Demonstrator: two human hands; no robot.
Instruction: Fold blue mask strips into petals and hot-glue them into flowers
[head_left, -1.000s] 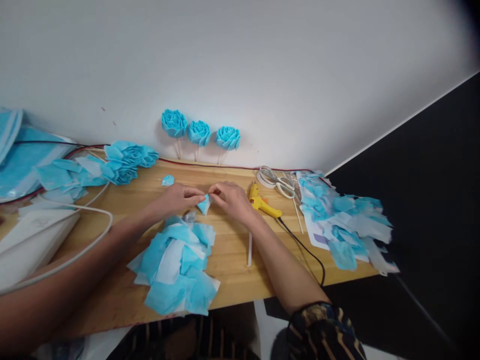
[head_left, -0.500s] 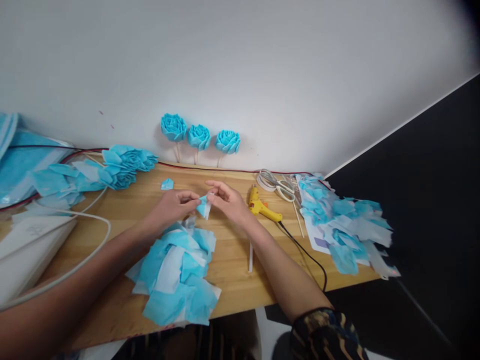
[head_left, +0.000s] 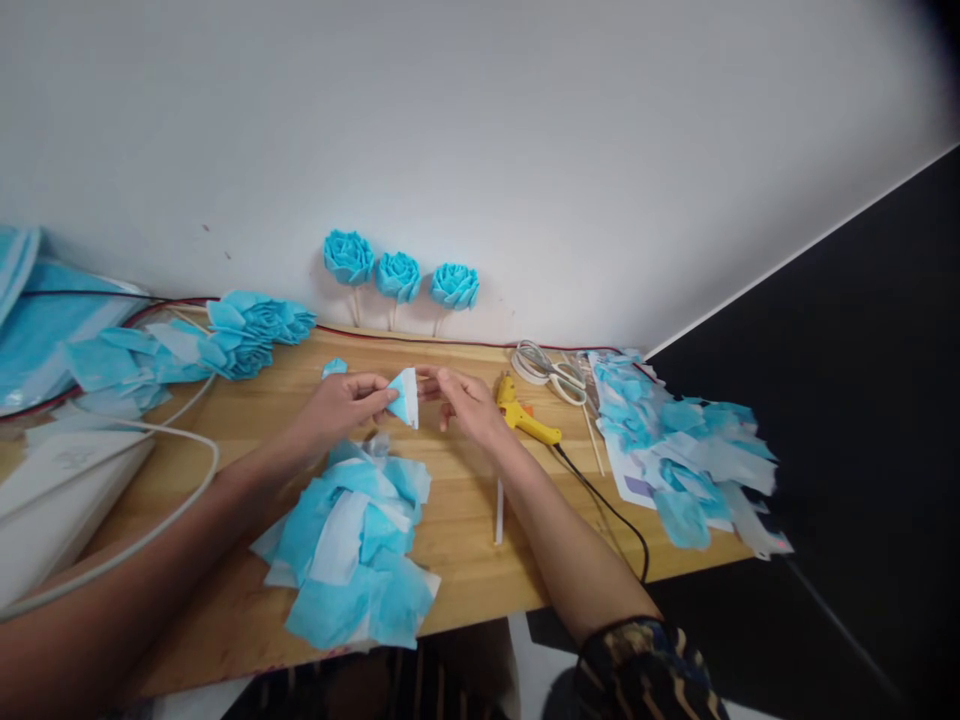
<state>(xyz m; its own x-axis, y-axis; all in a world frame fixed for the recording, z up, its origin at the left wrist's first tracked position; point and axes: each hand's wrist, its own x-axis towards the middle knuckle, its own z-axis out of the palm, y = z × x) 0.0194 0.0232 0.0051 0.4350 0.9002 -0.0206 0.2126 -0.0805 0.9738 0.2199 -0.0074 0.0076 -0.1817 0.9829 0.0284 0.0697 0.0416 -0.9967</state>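
Observation:
Both my hands meet over the middle of the wooden table [head_left: 465,560]. My left hand [head_left: 341,400] pinches a small folded blue-and-white fabric piece [head_left: 405,397] and holds it upright above the tabletop. My right hand [head_left: 461,397] touches the piece's right edge with thumb and forefinger closed on it, the other fingers loosely curled. Just below my hands lies a heap of cut blue and white fabric squares [head_left: 352,535]. A yellow glue gun [head_left: 525,415] lies right beside my right hand.
Three blue fabric roses on sticks [head_left: 397,275] lean against the wall. More blue petals [head_left: 247,330] lie at the left. Scissors [head_left: 551,365] and fabric scraps [head_left: 675,450] fill the right end. A white stick [head_left: 498,510], a white cable [head_left: 150,520] and a white box [head_left: 52,490] lie nearer.
The fabric piece has been lifted a little off the table and turned more upright between both hands. My right hand's fingers have shifted along its right edge.

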